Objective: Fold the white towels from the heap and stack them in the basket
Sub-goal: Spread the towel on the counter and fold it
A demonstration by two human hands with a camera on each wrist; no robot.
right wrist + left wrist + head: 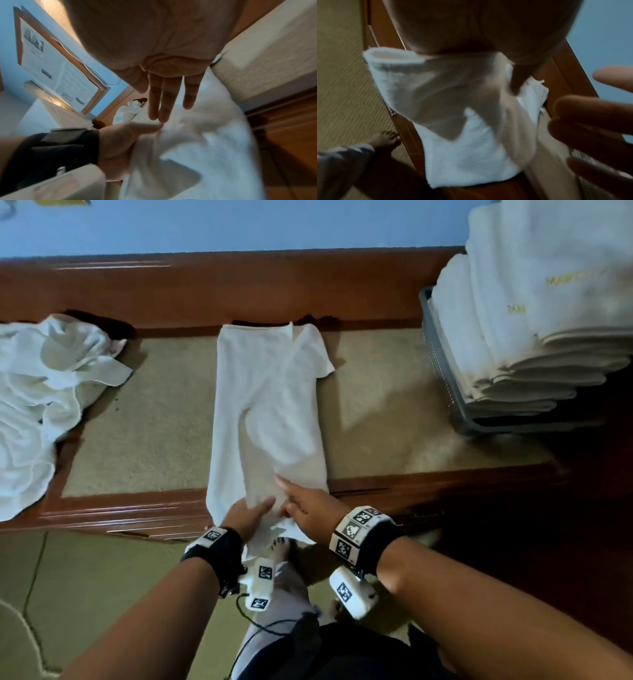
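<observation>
A white towel (270, 405), folded into a long strip, lies lengthwise on the table, and its near end hangs over the front edge. My left hand (251, 513) pinches that near end, thumb on top, as the right wrist view shows (116, 143). My right hand (305, 503) hovers flat beside it with straight fingers (168, 94), holding nothing. The heap of crumpled white towels (41, 392) lies at the table's left. At the right, the grey basket (442, 361) holds a tall stack of folded towels (534, 330).
The table has a beige inset (154, 422) inside a glossy wooden frame (120, 511). Behind it is a blue wall. My bare foot (281, 546) stands on the floor under the towel's hanging end. The towel's far right corner is turned back.
</observation>
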